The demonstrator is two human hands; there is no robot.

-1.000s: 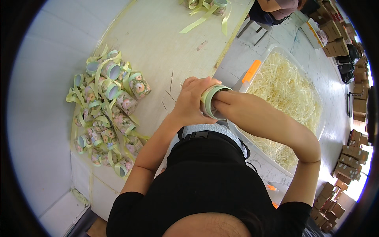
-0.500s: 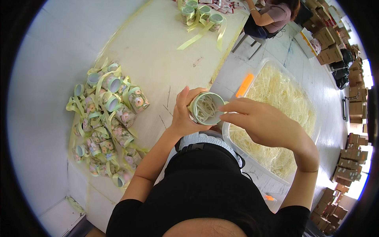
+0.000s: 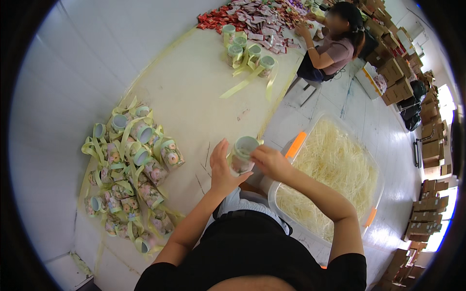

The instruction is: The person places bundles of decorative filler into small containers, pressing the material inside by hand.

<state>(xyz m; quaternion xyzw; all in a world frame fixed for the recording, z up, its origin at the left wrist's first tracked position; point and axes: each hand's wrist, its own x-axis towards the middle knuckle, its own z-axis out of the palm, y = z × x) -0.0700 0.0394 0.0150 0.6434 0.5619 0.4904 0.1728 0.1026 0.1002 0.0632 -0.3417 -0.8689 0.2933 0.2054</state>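
A small round cup (image 3: 241, 164) with a pale green rim and floral sides stands upright in front of me. My right hand (image 3: 273, 162) pinches its rim from the right side. On the other side my left hand (image 3: 223, 167) is open, fingers spread upward beside the cup and thumb reaching along its lower part. Whether that thumb presses on the cup is hard to see. The cup's inside is mostly shadowed and blurred. Beside my right forearm a clear plastic bin (image 3: 324, 236) with orange handles holds pale yellow shredded filler (image 3: 330, 169).
Many similar floral cups (image 3: 130, 206) with yellow ribbons lie piled on the table's left (image 3: 174, 87). Several more ribboned cups (image 3: 266, 65) stand at the far end. Beyond them are heaped red and pale packets (image 3: 257, 22), with a seated person (image 3: 335, 51) alongside. Cardboard boxes (image 3: 395, 80) line the right.
My right hand has moved from the cup's opening to grip its rim. The left hand's fingers have loosened from around the cup. The view has tilted up, showing more of the far packets.
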